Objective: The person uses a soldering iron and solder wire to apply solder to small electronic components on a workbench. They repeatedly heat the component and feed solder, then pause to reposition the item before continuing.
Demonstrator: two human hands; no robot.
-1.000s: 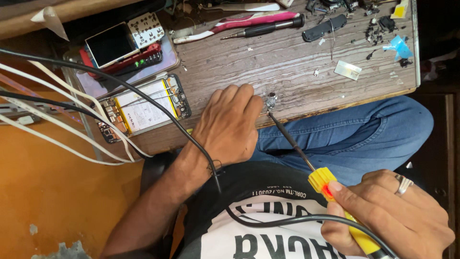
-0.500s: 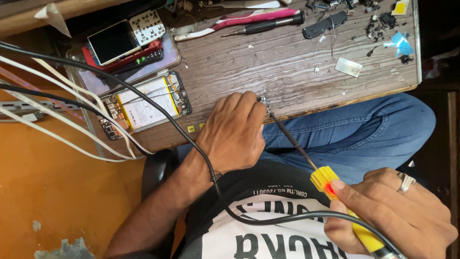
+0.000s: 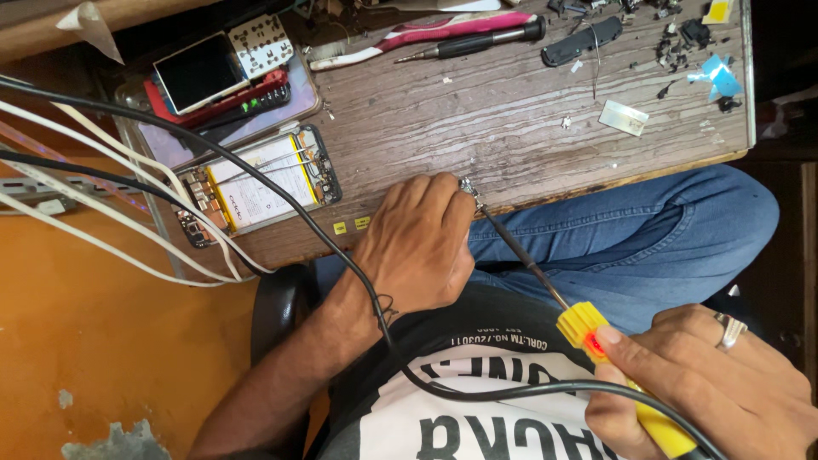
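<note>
Pinching a tiny metal part at the worn wooden table edge, the left hand has barely shifted, while the right hand keeps gripping the yellow-handled soldering iron, tip angled toward eleven o'clock.

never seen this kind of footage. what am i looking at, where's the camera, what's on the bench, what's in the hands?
There is no machine here: a person works with two bare hands, filmed by a camera worn on their head and looking down past their chest and jeans.

The left hand pinches a small metal part at the edge of the wooden bench. The right hand holds a yellow-handled soldering iron, its tip at that part.

On the bench lie an opened smartphone with its battery showing, a small keypad phone on a red one, a screwdriver, tweezers and loose scraps. Black and white cables cross the left side.
</note>
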